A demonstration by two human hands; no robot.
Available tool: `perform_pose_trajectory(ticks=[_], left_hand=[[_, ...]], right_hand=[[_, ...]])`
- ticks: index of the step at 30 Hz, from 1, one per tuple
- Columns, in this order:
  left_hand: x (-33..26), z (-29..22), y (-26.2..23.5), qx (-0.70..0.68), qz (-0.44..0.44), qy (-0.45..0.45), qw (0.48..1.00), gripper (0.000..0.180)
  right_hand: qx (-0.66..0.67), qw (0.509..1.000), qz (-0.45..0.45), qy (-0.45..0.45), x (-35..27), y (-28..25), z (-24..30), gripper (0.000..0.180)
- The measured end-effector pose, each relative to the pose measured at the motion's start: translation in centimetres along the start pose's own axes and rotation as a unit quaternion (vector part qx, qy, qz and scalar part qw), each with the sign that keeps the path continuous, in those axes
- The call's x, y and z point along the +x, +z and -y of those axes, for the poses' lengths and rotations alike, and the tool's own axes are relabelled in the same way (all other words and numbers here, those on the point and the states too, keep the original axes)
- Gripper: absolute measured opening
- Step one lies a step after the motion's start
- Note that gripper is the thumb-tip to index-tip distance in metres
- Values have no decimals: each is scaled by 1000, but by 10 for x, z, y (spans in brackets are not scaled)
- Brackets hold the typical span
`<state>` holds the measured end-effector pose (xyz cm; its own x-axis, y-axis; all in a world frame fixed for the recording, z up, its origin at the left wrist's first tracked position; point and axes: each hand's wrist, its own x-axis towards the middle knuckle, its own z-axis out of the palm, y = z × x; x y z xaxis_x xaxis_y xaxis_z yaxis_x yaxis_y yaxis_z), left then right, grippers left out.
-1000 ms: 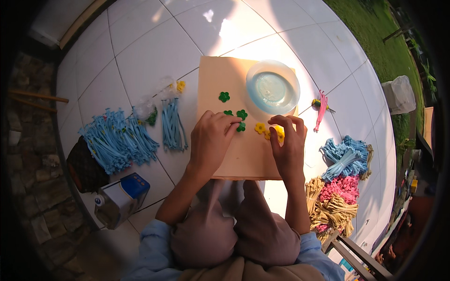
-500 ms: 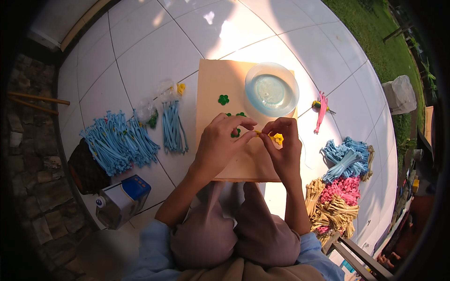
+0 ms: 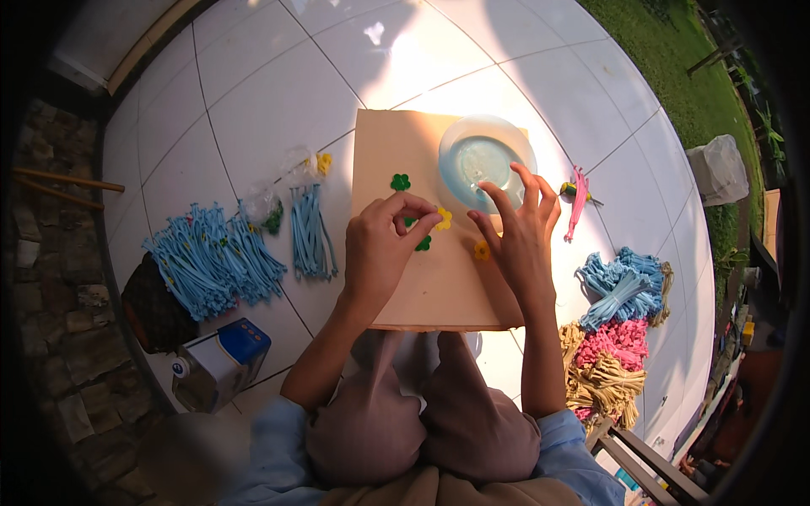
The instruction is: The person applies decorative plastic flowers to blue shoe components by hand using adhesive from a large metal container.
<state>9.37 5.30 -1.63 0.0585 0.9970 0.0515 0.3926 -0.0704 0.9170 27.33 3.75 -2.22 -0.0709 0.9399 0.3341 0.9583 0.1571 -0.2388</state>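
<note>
Centrally in the frame, the left hand (image 3: 380, 240) is closed at the fingertips, with thumb and index finger gripping a yellow flower piece (image 3: 444, 220) by its edge. The held piece is positioned above the tan board (image 3: 439, 299), between both hands. The right hand (image 3: 525, 240), right of centre, is open: fingers spread, thumb apart, with no part visible in the grip. Its fingertips overlap the lower right of the translucent bowl (image 3: 485, 126); contact with the bowl cannot be determined from this view.

A second yellow flower (image 3: 481, 250) lies on the board, just beside the right thumb. Green flowers lie left of centre: an upper one (image 3: 400, 181) in full view, a middle one (image 3: 410, 222) partly hidden by the left hand, and a lower one (image 3: 423, 243) near the same hand.

At the left of the frame, a large blue bundle (image 3: 219, 261) and a smaller blue bundle (image 3: 312, 232) rest on the tiled floor (image 3: 261, 80). A metal can (image 3: 211, 367) stands at lower left. A pink bundle (image 3: 579, 202) lies right of the board.
</note>
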Motion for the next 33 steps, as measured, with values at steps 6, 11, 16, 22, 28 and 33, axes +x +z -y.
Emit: perform_pose_trajectory(ticks=[6, 11, 16, 22, 28, 33], left_hand=[[1, 1, 2, -22, -2, -7, 1000, 9], [2, 0, 0, -71, -21, -1, 997, 10], [-2, -6, 0, -145, -9, -13, 989, 6], [-3, -6, 0, -152, -3, -9, 988, 8], [-4, -8, 0, -149, 1, -9, 989, 9], [-5, -2, 4, -155, 9, -12, 988, 10]], right_hand=[[-24, 1000, 9, -8, 0, -3, 2, 32], [35, 997, -70, -4, -10, -27, 23, 35], [83, 993, -70, -43, -18, -38, 40, 36], [73, 995, -53, -48, -17, -33, 40, 37], [70, 994, -53, -58, -18, -32, 39, 36], [75, 993, -90, -1, -21, -43, 28, 34]])
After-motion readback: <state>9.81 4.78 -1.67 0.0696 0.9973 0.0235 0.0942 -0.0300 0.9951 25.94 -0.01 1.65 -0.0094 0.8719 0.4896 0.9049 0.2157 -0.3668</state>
